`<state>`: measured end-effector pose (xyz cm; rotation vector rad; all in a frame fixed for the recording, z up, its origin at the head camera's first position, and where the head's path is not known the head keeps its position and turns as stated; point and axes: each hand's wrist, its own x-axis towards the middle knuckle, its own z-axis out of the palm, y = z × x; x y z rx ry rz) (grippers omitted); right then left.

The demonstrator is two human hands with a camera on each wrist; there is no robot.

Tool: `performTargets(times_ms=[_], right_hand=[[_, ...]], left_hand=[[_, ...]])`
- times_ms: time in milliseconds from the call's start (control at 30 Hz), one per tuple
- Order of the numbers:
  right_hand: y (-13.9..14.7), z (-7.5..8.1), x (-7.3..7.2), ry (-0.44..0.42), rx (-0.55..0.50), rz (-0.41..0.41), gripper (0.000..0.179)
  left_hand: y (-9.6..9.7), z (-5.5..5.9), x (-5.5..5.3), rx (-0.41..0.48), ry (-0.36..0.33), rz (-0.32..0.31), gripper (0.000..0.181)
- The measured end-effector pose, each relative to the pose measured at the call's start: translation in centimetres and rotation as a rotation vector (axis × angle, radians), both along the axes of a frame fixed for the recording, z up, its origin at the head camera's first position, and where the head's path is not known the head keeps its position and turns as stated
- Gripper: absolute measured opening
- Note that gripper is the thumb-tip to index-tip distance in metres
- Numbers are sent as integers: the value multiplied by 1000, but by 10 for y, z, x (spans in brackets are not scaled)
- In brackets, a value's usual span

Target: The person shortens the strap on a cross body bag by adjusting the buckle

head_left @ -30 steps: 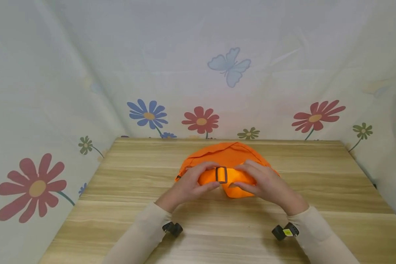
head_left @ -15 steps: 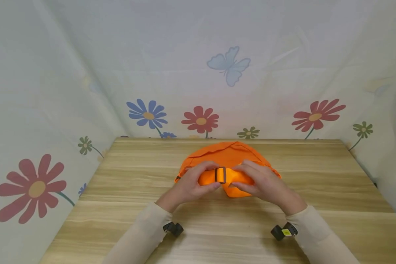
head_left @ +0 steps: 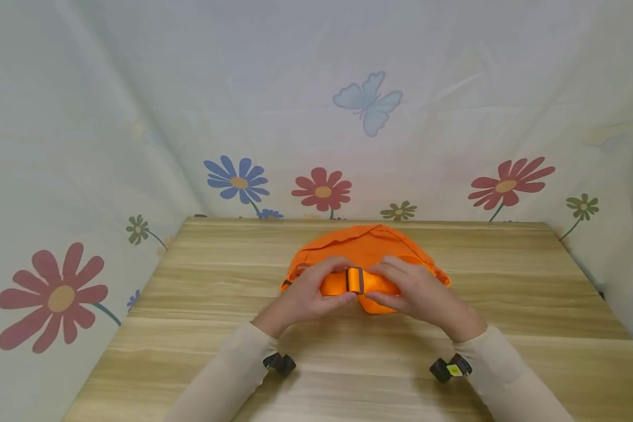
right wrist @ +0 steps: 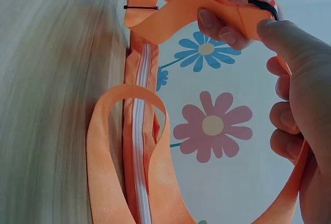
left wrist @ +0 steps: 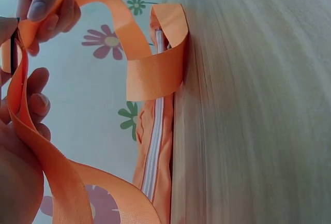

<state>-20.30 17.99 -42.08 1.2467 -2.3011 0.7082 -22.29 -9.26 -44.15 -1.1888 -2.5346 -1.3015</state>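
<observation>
An orange bag [head_left: 348,246] lies on the table, with a white zipper [right wrist: 138,125] along the side facing the person. Above it, both hands hold its orange webbing strap [left wrist: 62,182] at a dark rectangular slide buckle [head_left: 354,281]. My left hand [head_left: 306,293] pinches the strap just left of the buckle, thumb below and fingers above. On the buckle's right side, my right hand [head_left: 424,296] grips the strap between thumb and fingers. Loose loops of strap hang from the hands down to the bag in both wrist views.
The wood-grain table [head_left: 216,258] extends around the bag. Behind and beside it hangs a pale curtain [head_left: 274,88] printed with flowers and a butterfly. Dark wrist cameras [head_left: 279,363] sit on both cuffs.
My right hand has shifted slightly left along the strap, closer to the buckle. The left hand keeps nearly the same place, and the bag stays put.
</observation>
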Motion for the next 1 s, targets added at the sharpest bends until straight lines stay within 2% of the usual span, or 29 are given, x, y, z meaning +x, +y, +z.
performTargets(times_ms=[100,233,400,633,1000], right_hand=[[-2,0,1,-5,21,-13,48],[0,0,3,-12,52,-62,53],[9,-5,2,20,16,-96,62],[12,-7,-1,31,-35,-46,55],[6,-3,1,12,-43,-29,54]], left_hand=[[2,1,1,-11,7,3,47],[0,2,2,-34,-11,43,46],[-10,2,1,0,-20,88,44],[-19,0,-2,31,-28,64,42],[-14,-1,-1,39,-33,25,48]])
